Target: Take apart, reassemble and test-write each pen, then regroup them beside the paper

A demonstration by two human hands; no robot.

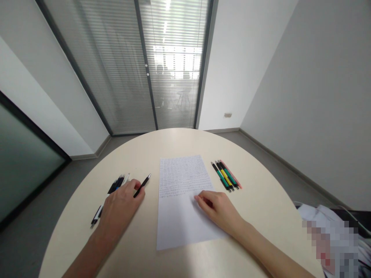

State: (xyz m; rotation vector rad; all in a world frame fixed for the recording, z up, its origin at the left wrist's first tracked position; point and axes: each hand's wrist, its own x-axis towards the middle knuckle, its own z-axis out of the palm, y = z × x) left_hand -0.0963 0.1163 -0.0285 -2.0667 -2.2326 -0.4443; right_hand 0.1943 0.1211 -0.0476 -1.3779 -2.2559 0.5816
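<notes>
My left hand [123,200] is over the left part of the table, with a black pen [143,185] pinched between thumb and forefinger. The pen's silver end points away and to the right. Beneath and beside that hand lies a group of dark, blue and white pens [97,216], partly covered by it. A white sheet of paper [174,224] lies in the middle, its upper half filled with handwritten lines. My right hand [216,206] rests on the sheet's right side, just below the writing. Its fingers are curled in, and nothing shows in them.
To the right of the sheet, several pens with green, yellow and pink barrels [226,175] lie side by side. The round, pale table [179,143] has its far edge near a glass partition with blinds [176,88]. White cloth or bags [315,216] and a cable are at the right.
</notes>
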